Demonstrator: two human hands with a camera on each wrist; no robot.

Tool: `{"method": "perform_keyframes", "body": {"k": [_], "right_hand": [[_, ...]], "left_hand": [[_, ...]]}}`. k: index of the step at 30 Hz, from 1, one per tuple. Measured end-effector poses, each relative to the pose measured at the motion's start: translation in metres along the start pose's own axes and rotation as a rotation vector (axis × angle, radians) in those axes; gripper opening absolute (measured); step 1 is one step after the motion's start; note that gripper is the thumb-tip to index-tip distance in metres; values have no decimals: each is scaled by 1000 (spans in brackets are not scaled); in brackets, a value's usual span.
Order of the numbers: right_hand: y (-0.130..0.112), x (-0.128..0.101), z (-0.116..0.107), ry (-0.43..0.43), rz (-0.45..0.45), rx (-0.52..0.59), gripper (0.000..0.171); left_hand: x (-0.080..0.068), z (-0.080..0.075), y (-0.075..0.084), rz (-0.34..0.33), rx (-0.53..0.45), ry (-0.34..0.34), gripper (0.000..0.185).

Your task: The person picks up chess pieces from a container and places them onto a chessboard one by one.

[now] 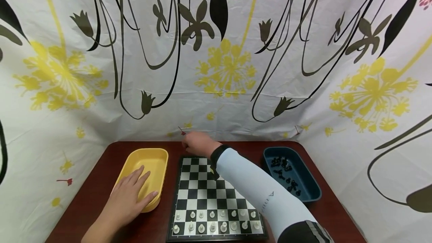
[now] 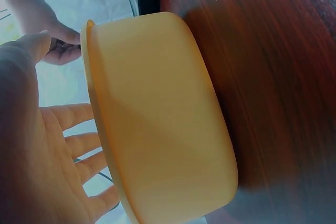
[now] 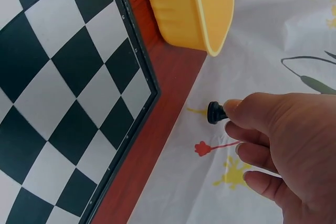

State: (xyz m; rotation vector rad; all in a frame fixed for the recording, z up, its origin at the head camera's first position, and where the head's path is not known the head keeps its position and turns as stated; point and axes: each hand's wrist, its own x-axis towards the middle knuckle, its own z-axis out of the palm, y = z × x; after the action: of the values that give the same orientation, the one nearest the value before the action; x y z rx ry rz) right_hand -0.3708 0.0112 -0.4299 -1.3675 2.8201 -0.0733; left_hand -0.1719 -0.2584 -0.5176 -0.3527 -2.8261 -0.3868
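Note:
My right hand (image 1: 199, 143) is raised near the far left corner of the chessboard (image 1: 192, 185). In the right wrist view its thumb and index finger pinch a black chess piece (image 3: 214, 113) with the base pointing outward. White chess pieces (image 1: 212, 227) stand in two rows along the board's near side; the far squares at the left are bare, and my right forearm hides part of the right side. My left hand (image 1: 126, 198) lies over the near left rim of a yellow tray (image 1: 164, 162), fingers spread and fairly straight. The left wrist view shows the tray's outer wall.
To the right of the board, a dark blue tray (image 1: 315, 194) holds several black chess pieces (image 1: 287, 170). Everything stands on a dark red-brown wooden table (image 1: 94, 183). A white flower-printed cloth (image 1: 216, 115) hangs behind the table and at its sides.

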Motion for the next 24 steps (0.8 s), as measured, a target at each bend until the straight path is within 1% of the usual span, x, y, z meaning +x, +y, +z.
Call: {"method": "perform_keyframes", "body": {"k": [4, 8, 11, 18, 24], "right_hand": [[-4, 2, -3, 4, -1, 6, 9], [-4, 4, 0, -1, 11, 4, 10], [-1, 6, 8, 6, 22, 3, 10], [3, 10, 37, 21, 34, 0, 10], [-3, 7, 49, -25, 85, 83, 11]], "left_hand": [[0, 0, 0, 0, 1, 4, 81], [0, 0, 1, 3, -5, 9, 80], [0, -1, 2, 7, -12, 8, 79], [0, -2, 4, -4, -17, -9, 80], [-2, -2, 4, -12, -22, -6, 80]]}}
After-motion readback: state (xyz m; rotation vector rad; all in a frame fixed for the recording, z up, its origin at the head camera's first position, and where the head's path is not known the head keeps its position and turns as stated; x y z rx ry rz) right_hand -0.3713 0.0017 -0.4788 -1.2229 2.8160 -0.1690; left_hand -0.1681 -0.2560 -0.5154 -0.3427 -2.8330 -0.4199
